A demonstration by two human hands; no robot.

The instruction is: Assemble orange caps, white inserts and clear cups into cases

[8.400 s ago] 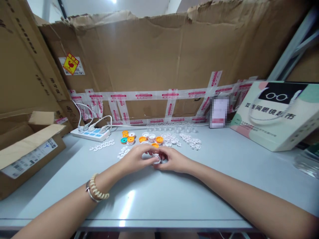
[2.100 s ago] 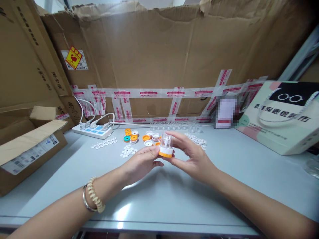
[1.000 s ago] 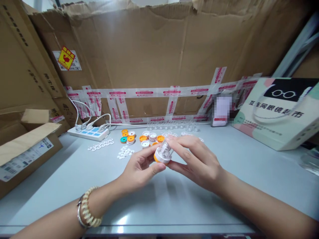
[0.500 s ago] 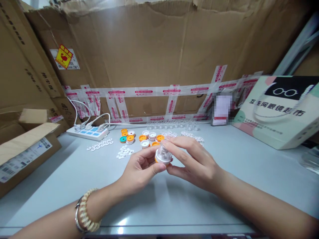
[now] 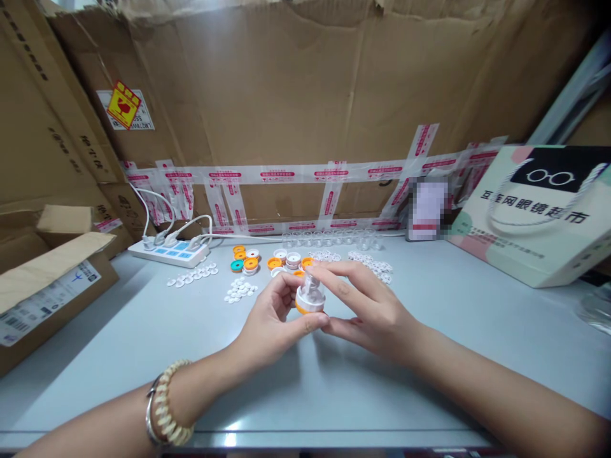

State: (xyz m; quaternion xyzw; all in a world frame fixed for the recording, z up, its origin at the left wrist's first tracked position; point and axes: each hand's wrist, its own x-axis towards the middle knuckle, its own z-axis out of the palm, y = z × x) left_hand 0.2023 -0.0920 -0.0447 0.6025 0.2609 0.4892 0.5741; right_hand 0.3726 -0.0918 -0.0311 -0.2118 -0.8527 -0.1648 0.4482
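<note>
while the left hand point(image 5: 268, 321) grips the white-and-orange base point(image 5: 309, 304), the right hand point(image 5: 379, 312) holds its clear cup point(image 5: 313, 289). push it crooked; it might slip.

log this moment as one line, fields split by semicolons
left hand: holding orange-white base; right hand: fingers on clear cover; clear cover: atop base; nearby: orange caps, small white discs

1. A pale grey table point(image 5: 181, 318), its near edge straight, its surface shiny.
2. Left edge: an open cardboard box point(image 5: 57, 270).
3. Far edge, left part: a white power strip point(image 5: 168, 253), with white discs point(image 5: 191, 275) just beside it.
4. Far edge, middle: a row of clear cups point(image 5: 334, 239); nearer, orange, white and teal caps point(image 5: 251, 263), plus small white pieces point(image 5: 370, 265).
5. Far right corner: a paper bag point(image 5: 529, 222) standing tilted, a phone point(image 5: 427, 208) to its left.
</note>
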